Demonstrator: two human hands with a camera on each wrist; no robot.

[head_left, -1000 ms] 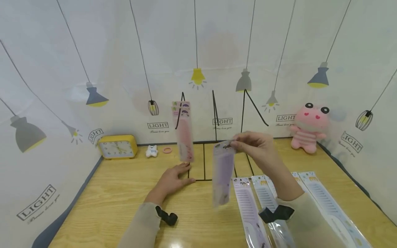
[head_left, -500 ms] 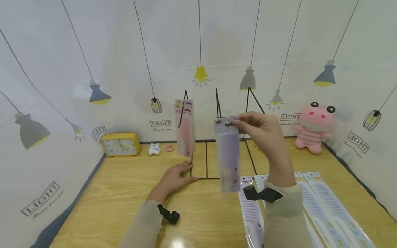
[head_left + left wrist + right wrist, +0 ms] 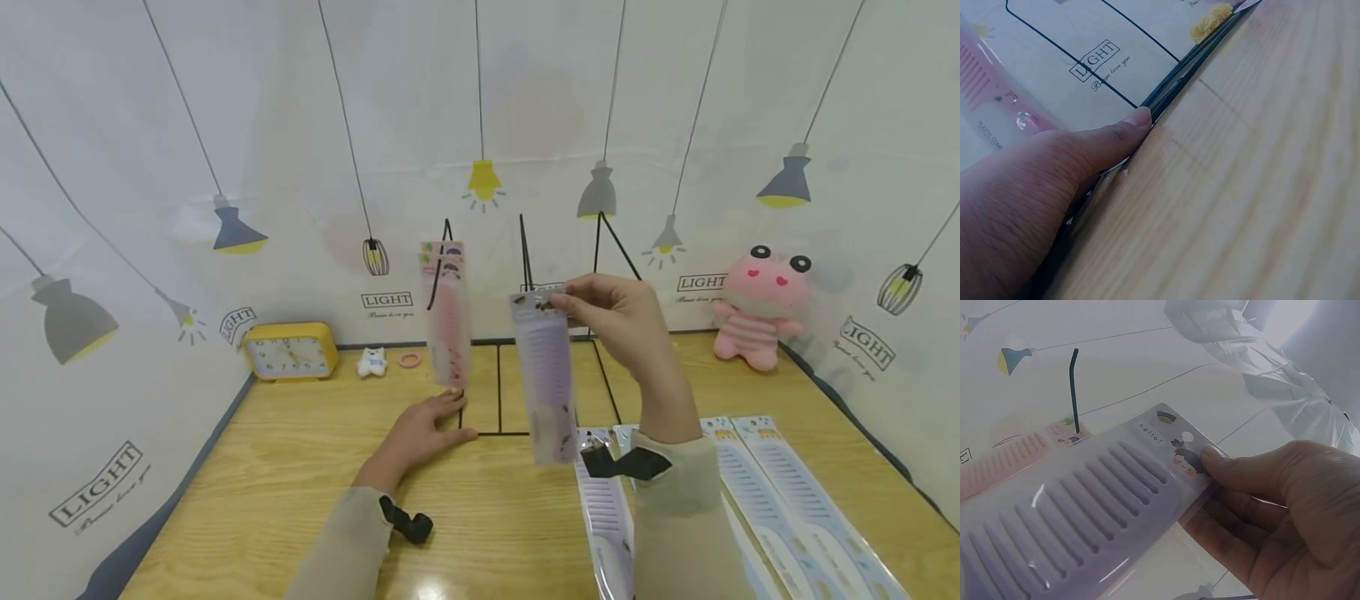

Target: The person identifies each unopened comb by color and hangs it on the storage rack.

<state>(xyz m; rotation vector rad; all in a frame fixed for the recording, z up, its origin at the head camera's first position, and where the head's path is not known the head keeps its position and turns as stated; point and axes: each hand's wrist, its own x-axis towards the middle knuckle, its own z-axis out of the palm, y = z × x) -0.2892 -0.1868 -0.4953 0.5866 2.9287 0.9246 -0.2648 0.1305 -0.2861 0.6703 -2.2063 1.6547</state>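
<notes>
- Lamp-printed backdrop is surrounding the wooden tabletop.
- Right hand is pinching a purple comb pack beside the black rack.
- Left hand is resting with straight fingers at the black rack's base.

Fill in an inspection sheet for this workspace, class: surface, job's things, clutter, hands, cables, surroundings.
Surface: wooden table, bare patches.
Job's things: purple comb pack held up by its top; pink comb pack hanging on black wire rack; more comb packs lying flat.
Clutter: yellow clock, pink plush, small white figure, pink ring.
Hands: right hand pinches purple pack; left hand rests on the rack's base.
Cables: nothing seen.
Surroundings: lamp-print backdrop.
</notes>
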